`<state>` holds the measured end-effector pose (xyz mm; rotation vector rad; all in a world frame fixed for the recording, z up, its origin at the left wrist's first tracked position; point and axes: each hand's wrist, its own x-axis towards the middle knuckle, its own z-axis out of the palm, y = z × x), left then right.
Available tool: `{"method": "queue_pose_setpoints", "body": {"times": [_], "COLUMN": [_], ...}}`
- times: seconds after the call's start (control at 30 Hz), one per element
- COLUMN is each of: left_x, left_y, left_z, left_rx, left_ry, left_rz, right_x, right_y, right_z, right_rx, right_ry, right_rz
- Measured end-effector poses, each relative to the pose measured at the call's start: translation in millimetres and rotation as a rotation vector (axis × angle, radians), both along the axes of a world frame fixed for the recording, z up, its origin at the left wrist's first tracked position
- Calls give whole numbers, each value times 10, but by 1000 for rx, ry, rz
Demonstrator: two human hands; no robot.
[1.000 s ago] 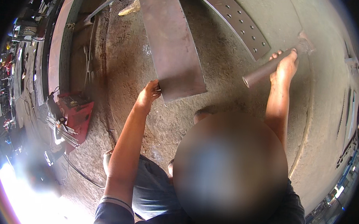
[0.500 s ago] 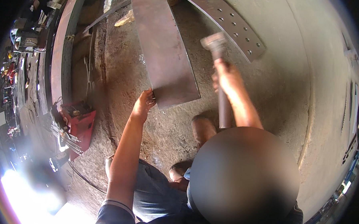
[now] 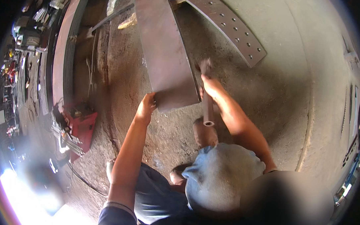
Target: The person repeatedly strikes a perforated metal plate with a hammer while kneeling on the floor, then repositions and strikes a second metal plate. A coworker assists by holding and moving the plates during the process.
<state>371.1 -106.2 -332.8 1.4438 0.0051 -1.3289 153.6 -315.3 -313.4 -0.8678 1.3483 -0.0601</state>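
A long flat brown metal plate (image 3: pixel 166 55) runs from the top of the view down toward me. My left hand (image 3: pixel 147 106) grips its near left corner, with the fingers curled at the edge and partly hidden beneath. Beside the plate's right edge, my right hand (image 3: pixel 212 88) is wrapped around a hammer (image 3: pixel 208 109) with a thick tubular handle. The handle's hollow end points back at me. Its head, at the far end past my fist, is smeared by motion, so I cannot tell whether it touches the plate.
A curved plate with rows of holes (image 3: pixel 232 28) lies at the far right, near a pale wall (image 3: pixel 294 77). Stacked long beams (image 3: pixel 64 59) stand on the left. A red metal box (image 3: pixel 83 128) with thin rods sits at lower left, a cable (image 3: pixel 84 180) trailing from it.
My right hand has swung the hammer down and left, close to the plate's right edge. My left hand keeps its hold on the corner. My bent knee now shows more.
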Motion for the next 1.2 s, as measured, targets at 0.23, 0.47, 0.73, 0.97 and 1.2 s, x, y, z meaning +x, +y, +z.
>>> {"method": "queue_pose_setpoints", "body": {"times": [0.23, 0.47, 0.73, 0.97, 1.2], "left_x": [29, 17, 83, 80, 110], "left_y": [48, 12, -17, 5, 40], "left_z": [67, -2, -61, -52, -178], "left_rx": [-14, -9, 88, 91, 105], "left_ry": [14, 23, -8, -81, -28], "left_rz": [15, 32, 12, 36, 65], "right_x": [-918, -636, -68, -720, -409], "right_y": [-252, -819, 107, -146, -380], "right_z": [230, 869, 239, 431, 722], "right_rx": [-114, -591, -202, -203, -556], "right_ry": [-52, -178, 61, -36, -128], "right_rz": [-273, -729, 121, -189, -548]}}
